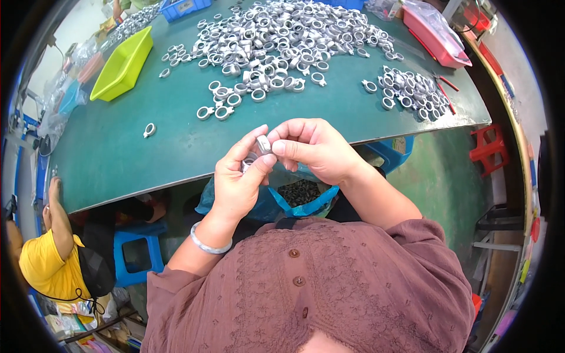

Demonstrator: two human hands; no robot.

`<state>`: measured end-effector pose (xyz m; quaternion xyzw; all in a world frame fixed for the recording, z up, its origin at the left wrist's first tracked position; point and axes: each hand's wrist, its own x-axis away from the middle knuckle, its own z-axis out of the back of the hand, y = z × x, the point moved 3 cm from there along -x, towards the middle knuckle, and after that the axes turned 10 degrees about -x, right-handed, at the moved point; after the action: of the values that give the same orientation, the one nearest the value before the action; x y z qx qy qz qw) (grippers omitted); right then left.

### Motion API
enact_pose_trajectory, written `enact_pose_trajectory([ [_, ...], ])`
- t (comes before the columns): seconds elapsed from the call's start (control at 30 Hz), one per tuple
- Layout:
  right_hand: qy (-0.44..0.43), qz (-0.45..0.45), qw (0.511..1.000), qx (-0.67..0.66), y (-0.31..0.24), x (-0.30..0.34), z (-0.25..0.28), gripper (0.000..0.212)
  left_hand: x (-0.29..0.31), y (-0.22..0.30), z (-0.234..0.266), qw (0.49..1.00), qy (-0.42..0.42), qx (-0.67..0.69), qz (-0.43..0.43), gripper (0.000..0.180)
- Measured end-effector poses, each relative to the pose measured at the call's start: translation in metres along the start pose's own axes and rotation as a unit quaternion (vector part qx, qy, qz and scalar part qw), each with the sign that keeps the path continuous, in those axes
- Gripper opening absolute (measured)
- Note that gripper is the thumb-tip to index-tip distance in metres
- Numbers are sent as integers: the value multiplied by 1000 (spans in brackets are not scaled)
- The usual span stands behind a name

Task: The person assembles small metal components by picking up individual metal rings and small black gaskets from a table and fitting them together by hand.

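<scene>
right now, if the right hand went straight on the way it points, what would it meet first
The metal piece that the right hand seems to touch; just beyond it, likely the left hand, though depth is unclear.

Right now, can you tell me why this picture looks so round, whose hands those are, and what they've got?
No machine here: they are a person's bare hands, the left hand and the right hand. A wide camera on that person's head looks down, bending straight edges; the brown shirt is theirs. The fingers of both hands hold a small silver piece. A ring shows in the left hand too; I can't tell whether they're joined. On the green table lie a big heap of silver rings, a smaller pile, and a yellow-green tray.
</scene>
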<state>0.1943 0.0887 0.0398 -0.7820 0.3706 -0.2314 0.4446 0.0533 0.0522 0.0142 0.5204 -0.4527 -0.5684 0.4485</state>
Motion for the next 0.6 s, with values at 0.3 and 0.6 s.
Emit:
enact_pose_trajectory([
  [0.3, 0, 102, 994, 50, -1, 7, 2, 9, 1, -2, -3, 986, -104, 120, 59, 39],
  [0.6, 6, 156, 971, 182, -4, 13, 4, 20, 1, -3, -3, 973, -167, 144, 69, 36],
])
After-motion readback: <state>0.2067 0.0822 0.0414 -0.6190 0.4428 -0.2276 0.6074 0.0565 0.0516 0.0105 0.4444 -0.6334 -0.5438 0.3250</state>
